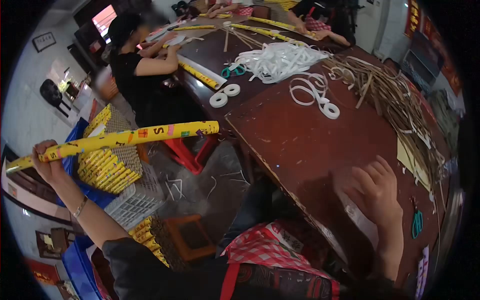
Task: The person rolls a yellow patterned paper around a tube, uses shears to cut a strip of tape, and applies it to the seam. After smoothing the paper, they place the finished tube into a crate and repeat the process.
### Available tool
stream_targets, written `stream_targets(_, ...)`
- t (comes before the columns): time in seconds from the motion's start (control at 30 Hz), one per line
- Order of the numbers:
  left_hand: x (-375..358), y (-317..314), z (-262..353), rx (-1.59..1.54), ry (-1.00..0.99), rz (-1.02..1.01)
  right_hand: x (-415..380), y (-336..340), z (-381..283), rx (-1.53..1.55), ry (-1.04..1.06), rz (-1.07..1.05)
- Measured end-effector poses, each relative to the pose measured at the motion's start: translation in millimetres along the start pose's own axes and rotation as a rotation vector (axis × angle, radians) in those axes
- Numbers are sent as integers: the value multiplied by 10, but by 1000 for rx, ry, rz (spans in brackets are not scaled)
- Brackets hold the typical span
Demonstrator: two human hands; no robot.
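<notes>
My left hand is closed around one end of a long yellow wrapping paper roll, printed with coloured letters and pictures. The roll is held off the table, over the floor and a crate on the left, its far end reaching toward the table edge. My right hand is above the brown table, with bent fingers slightly apart and nothing visible in them. Teal-handled scissors lie on the table beside my right forearm.
White strips are piled on the table, near white tape rolls and brown paper strips. Yellow rolls fill a crate at left. A red stool stands by the table. Co-workers handle rolls across it.
</notes>
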State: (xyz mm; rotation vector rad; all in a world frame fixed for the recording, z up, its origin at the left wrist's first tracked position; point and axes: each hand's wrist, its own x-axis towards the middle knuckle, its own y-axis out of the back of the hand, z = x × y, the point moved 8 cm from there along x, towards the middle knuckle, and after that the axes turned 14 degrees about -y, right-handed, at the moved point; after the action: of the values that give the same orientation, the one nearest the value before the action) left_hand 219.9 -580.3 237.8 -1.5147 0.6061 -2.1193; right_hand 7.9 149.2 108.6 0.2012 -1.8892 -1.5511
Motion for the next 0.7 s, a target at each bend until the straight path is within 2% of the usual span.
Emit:
stream_targets(0.03,-70,180,-217,15,28,68,60,5,-17,-9,-41,10)
stream_targets(0.1,-297,371,-688,40,80,162,147,80,-210,40,84,117)
stream_targets(0.17,-486,508,-1211,-194,218,235,222,113,-271,84,76,185)
stream_targets(0.23,-667,562,-1696,-306,265,293,245,156,-317,138,80,248)
stream_targets(0.27,-854,393,-1943,-484,322,347,259,145,-336,164,86,224)
stream_targets(0.3,-917,376,-2108,-443,348,320,251,137,-353,189,96,198)
stream_targets(0.37,-1165,99,-2425,-626,441,387,187,149,-379,180,107,205)
stream_targets(0.43,-1290,-108,-2647,-673,499,352,115,165,-379,175,126,207)
stream_targets(0.5,-1362,-68,-2824,-587,463,364,72,116,-393,168,158,128)
stream_targets(0.57,-1404,-73,-2944,-603,478,364,46,94,-379,156,165,153)
stream_targets(0.63,-1497,-214,-3036,-697,523,448,19,106,-375,143,178,178)
stream_targets(0.7,-1520,-227,-3138,-784,588,386,17,50,-392,134,208,104)
